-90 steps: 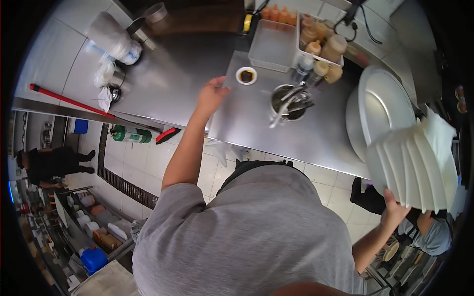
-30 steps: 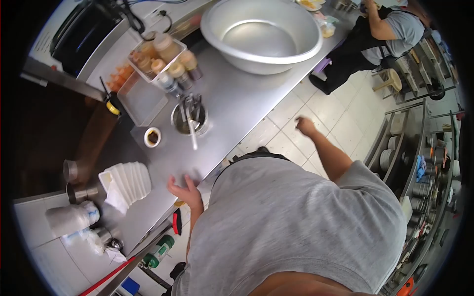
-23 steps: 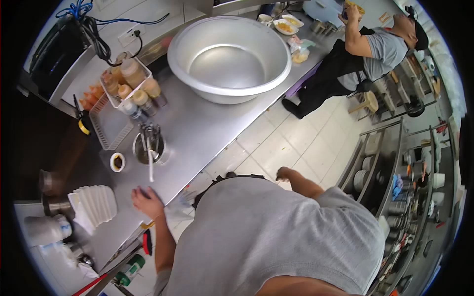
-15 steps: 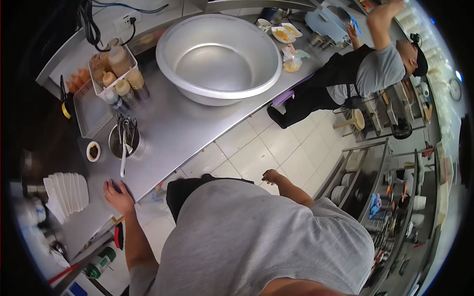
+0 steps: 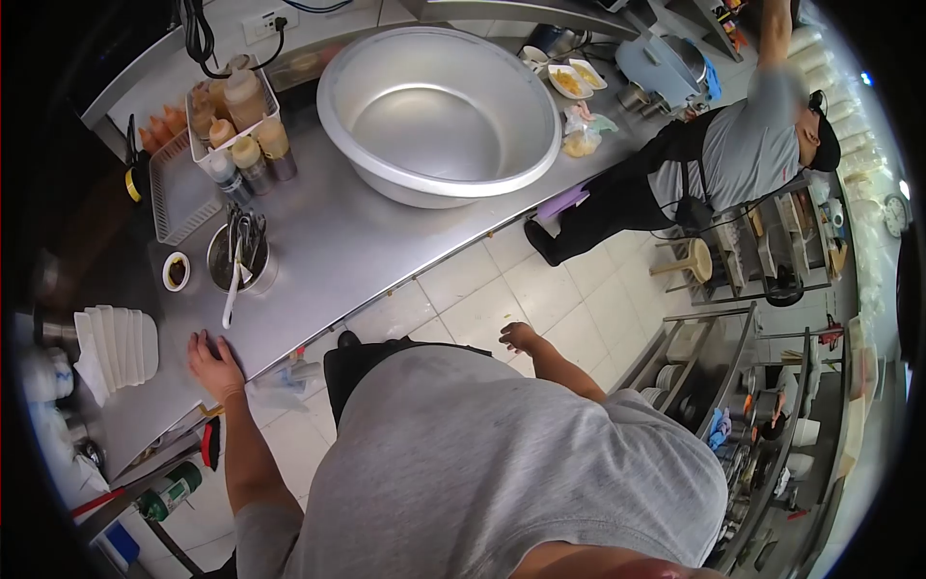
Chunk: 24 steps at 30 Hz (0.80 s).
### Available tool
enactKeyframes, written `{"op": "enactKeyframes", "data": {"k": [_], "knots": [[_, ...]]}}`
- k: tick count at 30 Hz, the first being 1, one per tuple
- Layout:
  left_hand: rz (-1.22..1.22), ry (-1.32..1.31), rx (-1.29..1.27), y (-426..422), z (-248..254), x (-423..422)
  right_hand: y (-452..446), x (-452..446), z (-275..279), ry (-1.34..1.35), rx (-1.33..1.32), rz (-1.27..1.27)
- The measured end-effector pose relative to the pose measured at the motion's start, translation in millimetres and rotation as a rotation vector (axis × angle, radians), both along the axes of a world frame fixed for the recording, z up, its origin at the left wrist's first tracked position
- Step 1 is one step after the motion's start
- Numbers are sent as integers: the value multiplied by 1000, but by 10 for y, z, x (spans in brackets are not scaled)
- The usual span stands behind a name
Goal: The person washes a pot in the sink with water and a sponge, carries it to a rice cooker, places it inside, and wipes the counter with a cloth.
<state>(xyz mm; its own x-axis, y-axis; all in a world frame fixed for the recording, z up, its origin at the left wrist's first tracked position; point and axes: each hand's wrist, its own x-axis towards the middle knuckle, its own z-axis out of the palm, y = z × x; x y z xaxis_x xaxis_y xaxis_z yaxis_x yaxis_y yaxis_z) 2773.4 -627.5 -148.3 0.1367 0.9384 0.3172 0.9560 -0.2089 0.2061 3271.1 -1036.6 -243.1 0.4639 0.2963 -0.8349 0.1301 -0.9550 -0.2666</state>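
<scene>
My left hand (image 5: 216,367) rests with spread fingers on the edge of the steel counter (image 5: 318,261), holding nothing. To its left stand several white trays (image 5: 121,347), nested together. Above the hand are a small white cup of dark sauce (image 5: 176,272) and a metal pot (image 5: 258,275) with utensils in it. My right hand (image 5: 518,337) hangs over the tiled floor, fingers loosely apart and nothing in them.
A large metal basin (image 5: 434,116) sits on the counter. Squeeze bottles (image 5: 241,101) stand in a basket beside a shallow plastic basket (image 5: 183,198). A co-worker (image 5: 714,164) stands at the counter's far end. Shelves with plates (image 5: 666,372) are on the right.
The white trays went from near my right side to the counter's left part, and both hands are free of them. My left hand has come down on the counter edge. The co-worker's arm has risen.
</scene>
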Motion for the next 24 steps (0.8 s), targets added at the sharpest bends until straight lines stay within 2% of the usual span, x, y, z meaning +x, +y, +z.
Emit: {"op": "enactKeyframes", "data": {"k": [2, 9, 16, 24], "knots": [[-6, 0, -5, 6, -4, -4, -31, 66, -52, 16, -89, 71], [6, -34, -1, -5, -24, 2, 163, 229, -46, 30, -80, 79], [9, -47, -13, -12, 3, 11, 224, 263, 95, 37, 21, -40], [-2, -32, 3, 2, -9, 6, -82, 247, 36, 68, -91, -107]]}}
